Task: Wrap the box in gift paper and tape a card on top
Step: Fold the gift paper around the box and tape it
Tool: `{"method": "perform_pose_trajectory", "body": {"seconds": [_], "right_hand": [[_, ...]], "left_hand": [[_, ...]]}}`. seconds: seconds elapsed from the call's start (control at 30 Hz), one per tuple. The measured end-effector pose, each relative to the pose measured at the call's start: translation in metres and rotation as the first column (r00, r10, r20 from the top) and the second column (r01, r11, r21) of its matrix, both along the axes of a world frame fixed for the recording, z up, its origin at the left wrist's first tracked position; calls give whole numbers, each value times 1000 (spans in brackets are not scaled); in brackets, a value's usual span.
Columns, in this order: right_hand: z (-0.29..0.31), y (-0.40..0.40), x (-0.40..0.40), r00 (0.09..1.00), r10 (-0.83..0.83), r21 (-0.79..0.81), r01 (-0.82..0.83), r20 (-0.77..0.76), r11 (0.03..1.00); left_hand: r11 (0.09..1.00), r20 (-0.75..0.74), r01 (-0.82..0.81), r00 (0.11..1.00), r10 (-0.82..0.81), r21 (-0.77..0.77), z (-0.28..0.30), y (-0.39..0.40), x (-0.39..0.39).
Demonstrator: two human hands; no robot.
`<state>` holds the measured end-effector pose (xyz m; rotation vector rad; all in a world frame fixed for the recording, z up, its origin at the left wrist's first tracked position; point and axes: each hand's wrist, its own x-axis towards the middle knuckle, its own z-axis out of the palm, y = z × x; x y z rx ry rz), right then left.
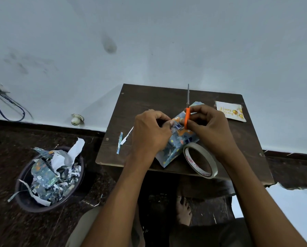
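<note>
A small box wrapped in blue patterned gift paper (pixel 177 145) lies on the dark wooden table (pixel 149 104). My left hand (pixel 151 131) pinches a small piece of tape at the box's top. My right hand (pixel 208 125) grips orange-handled scissors (pixel 187 113), whose blades point away toward the wall. A roll of tape (pixel 200 160) stands against the box near the table's front edge. A white birthday card (pixel 230 111) with gold lettering lies at the table's far right.
Two paper strips (pixel 122 141) lie at the table's left. A dark bin (pixel 47 179) full of paper scraps stands on the floor to the left. A cable (pixel 8 107) hangs on the wall. A bare foot (pixel 184 209) is under the table.
</note>
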<state>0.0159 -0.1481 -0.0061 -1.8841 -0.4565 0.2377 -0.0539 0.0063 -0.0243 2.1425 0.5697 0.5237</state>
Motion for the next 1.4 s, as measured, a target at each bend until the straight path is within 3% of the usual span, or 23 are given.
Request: {"method": "perform_pose_trajectory", "body": {"seconds": [0.23, 0.7, 0.93, 1.13, 1.4], "right_hand": [[0, 3, -5, 999, -8, -49, 10, 32, 999], [-3, 0, 0, 998, -10, 60, 13, -66, 998], [-3, -1, 0, 996, -4, 86, 11, -87, 996], [-3, -2, 0, 995, 5, 84, 3, -96, 996], [2, -12, 1, 983, -2, 270, 52, -182, 961]], "left_hand": [[999, -19, -10, 1000, 9, -35, 0, 0, 5], [984, -17, -81, 997, 79, -160, -3, 5, 10], [986, 3, 6, 1000, -6, -169, 2, 0, 7], [976, -47, -33, 999, 24, -214, 0, 1, 10], [953, -77, -145, 989, 129, -265, -2, 2, 10]]}}
